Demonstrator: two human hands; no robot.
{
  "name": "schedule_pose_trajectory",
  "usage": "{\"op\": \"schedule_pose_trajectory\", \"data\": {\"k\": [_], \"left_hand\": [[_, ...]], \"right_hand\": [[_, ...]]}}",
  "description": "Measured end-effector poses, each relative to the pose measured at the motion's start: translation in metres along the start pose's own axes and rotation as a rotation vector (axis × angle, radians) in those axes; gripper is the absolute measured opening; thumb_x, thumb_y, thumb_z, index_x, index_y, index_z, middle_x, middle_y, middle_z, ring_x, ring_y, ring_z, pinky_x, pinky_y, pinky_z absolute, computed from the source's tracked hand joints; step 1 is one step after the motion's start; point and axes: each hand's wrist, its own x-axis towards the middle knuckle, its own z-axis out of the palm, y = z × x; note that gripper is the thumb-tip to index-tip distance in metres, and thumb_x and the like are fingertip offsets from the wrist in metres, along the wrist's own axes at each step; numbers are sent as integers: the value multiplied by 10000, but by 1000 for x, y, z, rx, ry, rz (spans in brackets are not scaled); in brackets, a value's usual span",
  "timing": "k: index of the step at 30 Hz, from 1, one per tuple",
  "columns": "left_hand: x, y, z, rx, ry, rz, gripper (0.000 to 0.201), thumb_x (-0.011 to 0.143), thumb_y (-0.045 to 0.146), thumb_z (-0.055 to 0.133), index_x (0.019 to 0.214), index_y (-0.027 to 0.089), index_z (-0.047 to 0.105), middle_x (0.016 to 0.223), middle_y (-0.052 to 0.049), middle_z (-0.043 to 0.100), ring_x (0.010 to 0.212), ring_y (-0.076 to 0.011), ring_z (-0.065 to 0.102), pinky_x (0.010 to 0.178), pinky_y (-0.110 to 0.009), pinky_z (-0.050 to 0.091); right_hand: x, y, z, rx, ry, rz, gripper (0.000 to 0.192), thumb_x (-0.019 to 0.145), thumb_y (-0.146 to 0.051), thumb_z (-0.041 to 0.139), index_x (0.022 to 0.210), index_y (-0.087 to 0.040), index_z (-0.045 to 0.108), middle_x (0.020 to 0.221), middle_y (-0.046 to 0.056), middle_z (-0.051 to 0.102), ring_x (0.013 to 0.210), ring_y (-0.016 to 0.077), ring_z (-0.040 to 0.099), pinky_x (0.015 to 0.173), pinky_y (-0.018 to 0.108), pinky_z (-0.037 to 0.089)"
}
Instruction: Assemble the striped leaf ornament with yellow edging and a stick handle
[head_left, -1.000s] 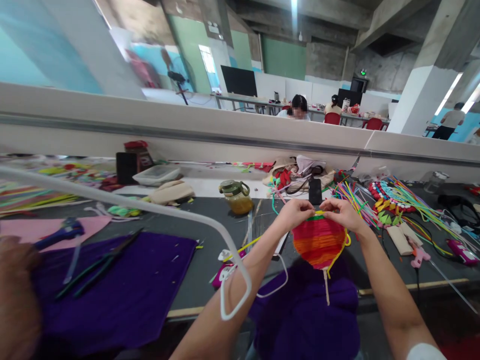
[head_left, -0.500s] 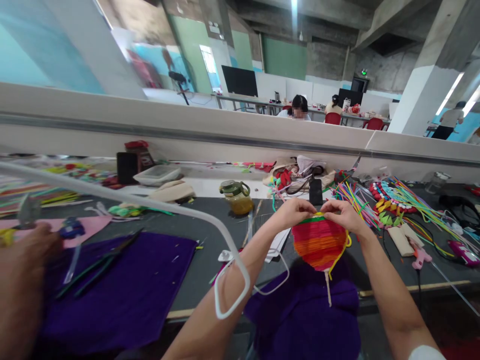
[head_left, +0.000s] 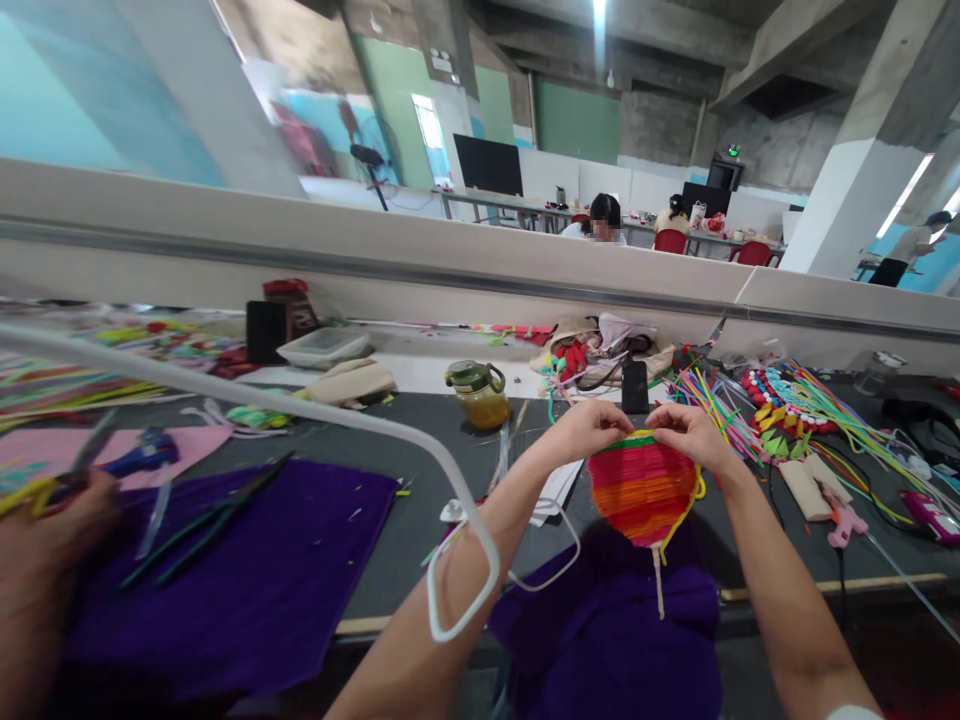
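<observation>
Between both hands hangs a balloon-shaped craft piece (head_left: 643, 492), apparently of pipe cleaners, in red and orange bands with a green and yellow top edge. My left hand (head_left: 596, 430) pinches the top edge from the left. Close beside it, my right hand (head_left: 686, 435) pinches the same edge from the right. A yellow strand (head_left: 679, 532) runs down the right side of the piece, and a pale stem (head_left: 659, 585) dangles from its lower tip. Below lies purple cloth (head_left: 607, 640) over my lap.
At left, a co-worker's hand (head_left: 82, 510) holds yellow-handled scissors (head_left: 94, 445). Long-handled pliers (head_left: 202, 525) lie on a purple cloth (head_left: 300, 580). A white curved tube (head_left: 360, 415) crosses in front of my left forearm. A jar (head_left: 480, 395), phone (head_left: 634, 385), pipe cleaners (head_left: 716, 410) and pink glue gun (head_left: 846, 522) are on the table.
My hands keep the same pinch on the piece, almost unmoved. At left, the co-worker's hand and scissors have shifted, and the scissors show more clearly. The view has moved slightly.
</observation>
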Motion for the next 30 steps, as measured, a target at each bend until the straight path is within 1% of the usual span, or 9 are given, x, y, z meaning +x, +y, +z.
{"op": "schedule_pose_trajectory", "data": {"k": [7, 10, 17, 21, 25, 27, 30], "left_hand": [[-2, 9, -2, 79, -3, 50, 301, 704, 51, 535, 831, 157, 787, 807, -46, 756, 760, -177, 663, 713, -236, 467], [-3, 9, -1, 88, -16, 64, 318, 714, 52, 525, 867, 154, 785, 837, -53, 765, 779, -182, 671, 720, -236, 470], [1, 4, 3, 34, -42, 54, 295, 726, 78, 551, 886, 148, 788, 812, -54, 766, 752, -186, 669, 692, -238, 463], [4, 3, 5, -2, -66, 29, 296, 731, 85, 549, 905, 129, 784, 806, -57, 765, 737, -177, 657, 677, -232, 460], [5, 1, 6, -70, -89, 20, 275, 761, 129, 553, 925, 126, 773, 845, -61, 770, 761, -178, 657, 706, -241, 471], [5, -1, 8, -117, -81, 15, 280, 758, 141, 555, 948, 131, 759, 857, -54, 766, 771, -176, 655, 716, -247, 478], [4, -4, 9, -170, -39, -8, 280, 730, 143, 557, 946, 129, 734, 818, -45, 747, 742, -174, 646, 690, -254, 490]], "right_hand": [[-1, 2, 0, -23, -3, -14, 135, 758, -234, 636, 869, -178, 687, 782, 10, 690, 717, 154, 619, 684, 265, 463], [-2, 3, -2, -54, 0, -19, 151, 770, -225, 619, 888, -180, 704, 806, 16, 703, 737, 161, 631, 693, 266, 468], [-2, 10, -6, -113, -15, -70, 231, 780, -174, 562, 921, -183, 744, 886, 42, 728, 845, 180, 653, 763, 278, 474], [-4, 10, -8, -129, -15, -54, 234, 768, -157, 555, 901, -179, 747, 883, 42, 731, 833, 179, 652, 749, 275, 474], [-6, 10, -10, -127, -9, -38, 229, 768, -165, 554, 891, -175, 747, 879, 42, 730, 813, 177, 646, 731, 273, 471], [-6, 9, -10, -128, -2, -36, 227, 766, -169, 558, 889, -178, 748, 878, 41, 731, 814, 179, 646, 734, 277, 472], [-7, 9, -11, -119, 9, -40, 219, 763, -177, 563, 879, -181, 749, 876, 40, 736, 824, 186, 653, 746, 286, 478]]}}
